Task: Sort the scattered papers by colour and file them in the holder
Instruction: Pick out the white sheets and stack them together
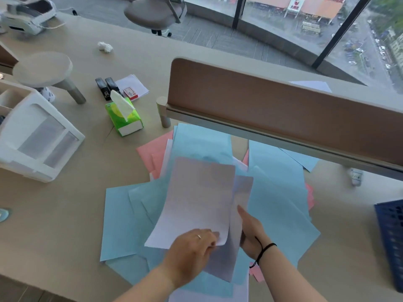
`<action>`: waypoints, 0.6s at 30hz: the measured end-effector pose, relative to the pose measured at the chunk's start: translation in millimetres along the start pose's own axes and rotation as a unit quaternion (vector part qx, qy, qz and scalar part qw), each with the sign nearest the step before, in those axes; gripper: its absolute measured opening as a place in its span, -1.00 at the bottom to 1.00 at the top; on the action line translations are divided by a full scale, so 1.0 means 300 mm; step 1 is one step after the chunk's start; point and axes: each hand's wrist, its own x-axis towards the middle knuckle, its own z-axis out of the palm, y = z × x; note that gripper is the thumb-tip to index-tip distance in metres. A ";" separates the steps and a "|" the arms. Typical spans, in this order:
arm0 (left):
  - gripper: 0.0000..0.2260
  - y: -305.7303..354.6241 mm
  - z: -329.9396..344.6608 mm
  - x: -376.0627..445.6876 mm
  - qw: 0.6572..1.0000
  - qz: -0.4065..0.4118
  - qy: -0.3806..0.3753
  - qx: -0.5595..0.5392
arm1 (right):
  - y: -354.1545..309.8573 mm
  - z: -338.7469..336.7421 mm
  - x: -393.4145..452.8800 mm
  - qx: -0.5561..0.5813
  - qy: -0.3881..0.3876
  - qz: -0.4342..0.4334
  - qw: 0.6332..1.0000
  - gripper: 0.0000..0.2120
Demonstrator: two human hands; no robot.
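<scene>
Blue papers (277,192) lie scattered over the desk in front of me, with pink papers (152,153) poking out at the far left and right edges. My left hand (192,249) pinches the lower edge of a white sheet (196,201) that curls up above the pile. My right hand (250,234) grips a second white sheet (233,247) just behind the first. A white file holder (37,136) stands at the left of the desk. A dark blue basket (390,240) sits at the right edge.
A brown desk divider (272,110) runs behind the pile. A green tissue box (124,116), two black staplers (106,87), a small white paper stack (134,82) and a crumpled paper ball (105,47) lie at the back left. A round lamp base (43,69) stands near the holder.
</scene>
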 end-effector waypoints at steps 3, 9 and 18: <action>-0.83 0.005 0.075 -0.054 0.997 -0.015 -0.081 -0.004 | 0.016 -0.008 -0.013 0.002 -0.048 0.015 0.999 -0.56; -0.64 0.030 0.107 -0.077 0.983 -0.005 -0.183 -0.008 | 0.088 0.023 0.001 -0.152 0.007 -0.030 0.988 -0.77; -0.17 -0.088 -0.007 -0.081 0.959 -0.213 -0.184 -0.036 | 0.091 -0.080 0.000 -0.109 0.023 -0.066 0.992 -0.75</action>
